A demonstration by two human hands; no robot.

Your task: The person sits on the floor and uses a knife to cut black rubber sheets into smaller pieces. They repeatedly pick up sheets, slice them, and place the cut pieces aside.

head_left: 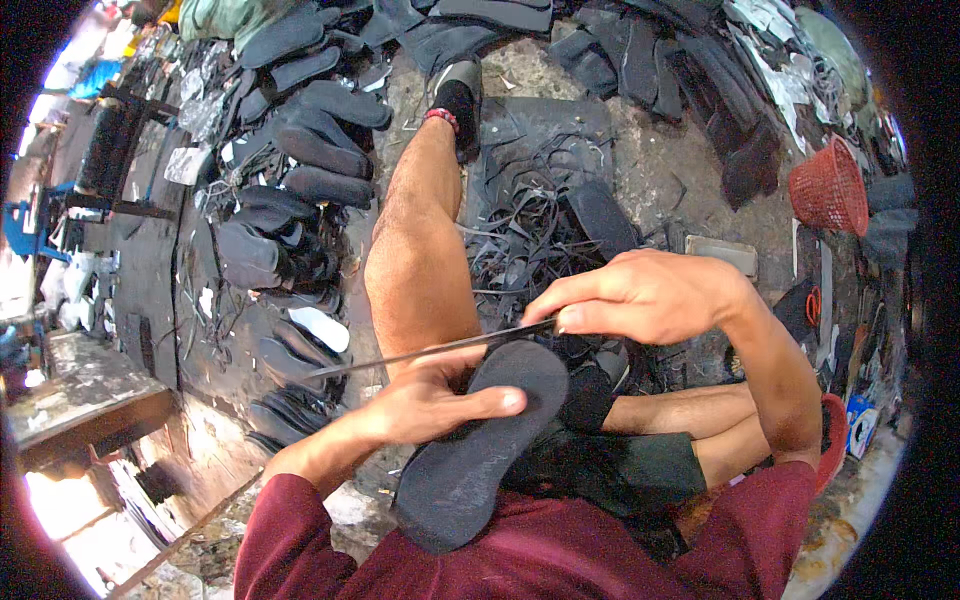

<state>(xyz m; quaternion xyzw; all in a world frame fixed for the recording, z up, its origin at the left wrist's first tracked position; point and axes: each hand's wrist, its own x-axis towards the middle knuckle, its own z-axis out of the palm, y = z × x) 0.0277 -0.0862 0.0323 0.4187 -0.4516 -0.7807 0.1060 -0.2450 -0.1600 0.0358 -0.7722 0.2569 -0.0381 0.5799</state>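
Note:
My left hand (425, 400) grips a dark grey rubber shoe sole (480, 450), thumb pressed on its upper face, with the sole's lower end resting against my maroon shirt. My right hand (640, 295) holds a long thin knife blade (420, 352) that lies across the sole's top edge and points left. Both hands meet over my lap, above my bent bare legs.
A heap of dark cut soles (290, 160) lies on the floor at left. Black rubber strips and offcuts (530, 230) pile under my outstretched leg. A red plastic basket (828, 188) stands at right. A wooden bench (90, 400) sits at lower left.

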